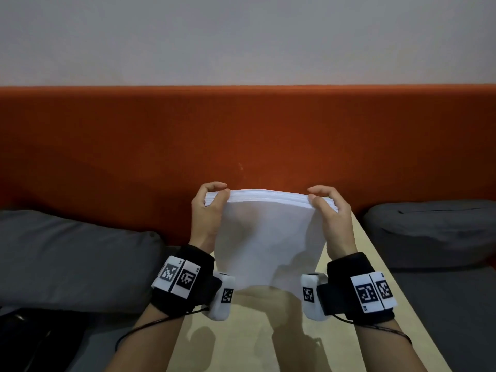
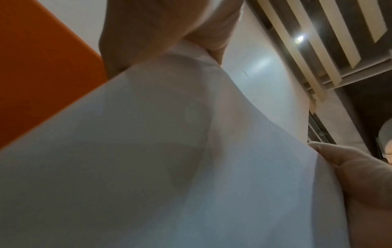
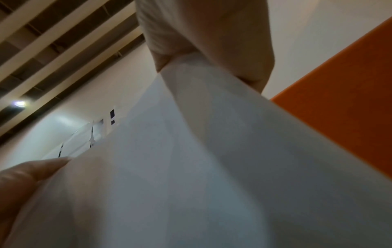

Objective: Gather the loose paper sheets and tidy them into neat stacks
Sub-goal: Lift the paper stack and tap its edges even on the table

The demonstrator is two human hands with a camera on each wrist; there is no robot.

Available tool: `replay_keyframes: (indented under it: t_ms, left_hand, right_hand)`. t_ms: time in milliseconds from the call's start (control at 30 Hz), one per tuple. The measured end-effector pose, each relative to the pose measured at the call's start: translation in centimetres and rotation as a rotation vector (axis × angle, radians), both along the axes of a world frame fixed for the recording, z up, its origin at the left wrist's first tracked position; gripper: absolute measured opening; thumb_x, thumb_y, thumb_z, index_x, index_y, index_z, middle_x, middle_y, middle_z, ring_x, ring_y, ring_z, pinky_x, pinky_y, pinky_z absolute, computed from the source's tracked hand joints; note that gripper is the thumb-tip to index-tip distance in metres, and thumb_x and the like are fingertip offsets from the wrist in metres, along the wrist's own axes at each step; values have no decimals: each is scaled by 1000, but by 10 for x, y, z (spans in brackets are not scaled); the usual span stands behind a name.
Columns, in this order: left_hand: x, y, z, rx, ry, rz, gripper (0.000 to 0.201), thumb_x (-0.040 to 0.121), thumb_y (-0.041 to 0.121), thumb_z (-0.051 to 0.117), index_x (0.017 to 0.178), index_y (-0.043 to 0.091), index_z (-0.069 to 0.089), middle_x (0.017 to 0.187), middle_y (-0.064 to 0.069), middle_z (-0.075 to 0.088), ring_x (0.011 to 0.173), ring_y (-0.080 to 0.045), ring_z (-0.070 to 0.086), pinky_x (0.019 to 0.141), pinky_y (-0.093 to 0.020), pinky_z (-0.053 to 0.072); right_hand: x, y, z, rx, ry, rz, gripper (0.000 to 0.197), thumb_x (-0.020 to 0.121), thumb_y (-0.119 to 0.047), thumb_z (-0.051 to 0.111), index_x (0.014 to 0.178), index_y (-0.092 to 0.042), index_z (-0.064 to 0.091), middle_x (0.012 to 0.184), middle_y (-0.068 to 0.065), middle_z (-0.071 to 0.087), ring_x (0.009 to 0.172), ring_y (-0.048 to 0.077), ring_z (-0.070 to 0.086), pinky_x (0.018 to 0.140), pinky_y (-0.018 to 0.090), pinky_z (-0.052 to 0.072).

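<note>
A thick stack of white paper sheets (image 1: pixel 268 232) stands upright on its lower edge above the pale wooden table (image 1: pixel 241 345). My left hand (image 1: pixel 208 208) grips the stack's upper left corner, thumb on the near face and fingers curled over the top. The upper right corner is held the same way by my right hand (image 1: pixel 328 208). The sheet edges look nearly flush along the top. In the left wrist view the paper (image 2: pixel 169 159) fills the frame. The right wrist view shows the paper (image 3: pixel 201 167) with a thumb (image 3: pixel 27 174) on it.
An orange padded backrest (image 1: pixel 241 135) runs behind the table. Dark grey cushions lie at the left (image 1: pixel 75 264) and the right (image 1: pixel 429 232). The table is narrow, with bench seats on both sides. A dark object (image 1: pixel 24 339) sits at the lower left.
</note>
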State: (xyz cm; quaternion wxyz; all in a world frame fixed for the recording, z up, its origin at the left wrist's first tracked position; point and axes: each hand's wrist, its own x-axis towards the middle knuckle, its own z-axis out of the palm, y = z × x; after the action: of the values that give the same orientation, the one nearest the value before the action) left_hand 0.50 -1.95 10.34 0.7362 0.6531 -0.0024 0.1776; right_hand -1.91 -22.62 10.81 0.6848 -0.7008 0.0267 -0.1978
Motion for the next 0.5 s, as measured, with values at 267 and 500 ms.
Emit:
replay_keyframes:
  t_ms: [267,500]
  left_hand:
    - [-12,13,-34,-1,-158,-159,52,61,44,76,100,24,48,92,2,57,75,2,61,66,-15,51]
    - [-5,13,-37,-77,-178,-185,50,68,52,74,93,16,50,78,10,67,72,-1,62,62,-18,52]
  right_hand:
    - [-8,-6,27,-387,33,10,30,76,-45,70,88,-18,65,85,-12,65,84,-3,57,78,26,40]
    - [-2,55,76,-1417,49,280,82,72,-70,56,138,-26,36,135,-1,49,124,21,44,101,39,32]
